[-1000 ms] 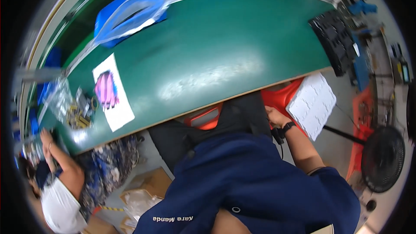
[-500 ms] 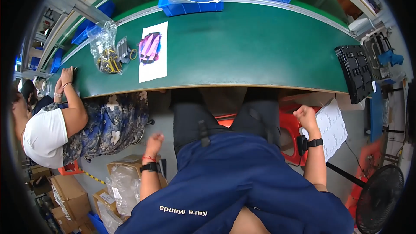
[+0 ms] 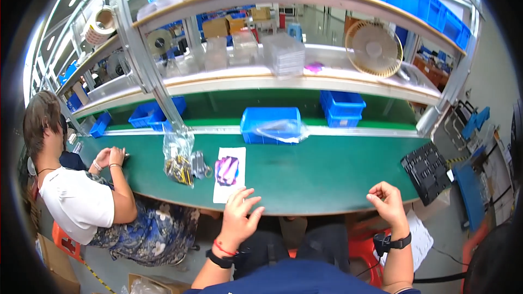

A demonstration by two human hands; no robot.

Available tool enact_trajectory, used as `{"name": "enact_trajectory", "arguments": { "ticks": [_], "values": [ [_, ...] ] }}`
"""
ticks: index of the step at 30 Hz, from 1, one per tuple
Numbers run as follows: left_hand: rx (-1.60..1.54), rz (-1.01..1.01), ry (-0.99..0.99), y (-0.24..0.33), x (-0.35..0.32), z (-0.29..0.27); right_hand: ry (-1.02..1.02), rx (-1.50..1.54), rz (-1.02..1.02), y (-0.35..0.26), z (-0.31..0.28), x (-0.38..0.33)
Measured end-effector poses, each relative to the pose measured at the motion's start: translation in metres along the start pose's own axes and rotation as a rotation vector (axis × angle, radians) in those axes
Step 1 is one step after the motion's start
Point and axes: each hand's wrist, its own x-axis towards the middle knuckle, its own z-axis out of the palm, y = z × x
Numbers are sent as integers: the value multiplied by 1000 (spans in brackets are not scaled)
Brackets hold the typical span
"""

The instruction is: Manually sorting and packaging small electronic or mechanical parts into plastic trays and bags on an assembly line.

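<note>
My left hand [image 3: 239,218] is raised at the front edge of the green worktable [image 3: 316,179], fingers spread and nothing in it. Just beyond its fingertips lies a white sheet [image 3: 222,193] with pink and purple flat pieces [image 3: 227,171] on it. My right hand [image 3: 388,202] hovers over the table's front edge farther right, fingers loosely bent, thumb apart, holding nothing. A black moulded tray-like panel [image 3: 426,171] at the table's right end is nearest to it. Left of the sheet are a clear bag of yellow and dark parts [image 3: 178,166] and some grey pieces [image 3: 199,164].
Blue bins [image 3: 269,120] line the table's back, below shelves [image 3: 305,79] with clear stacked boxes [image 3: 283,54] and a round fan [image 3: 373,49]. A person in a white top [image 3: 81,196] sits at the left. Red stools [image 3: 362,264] stand under the table.
The view has tilted up, bringing the shelves in. Both my hands have risen from beside my body to the table's front edge, and the left one's fingers have spread.
</note>
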Motion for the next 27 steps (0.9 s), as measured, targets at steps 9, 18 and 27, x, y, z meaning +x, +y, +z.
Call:
{"name": "enact_trajectory", "arguments": {
  "ticks": [9, 18, 27],
  "values": [
    [280, -160, 51, -33, 1, 28, 165, -228, -698, -153, 78, 205],
    [343, -270, -57, -43, 12, 33, 525, -366, -560, -174, 169, 307],
    [367, -381, -84, -57, 15, 30, 617, -358, -627, -162, 178, 317]
  ]
}}
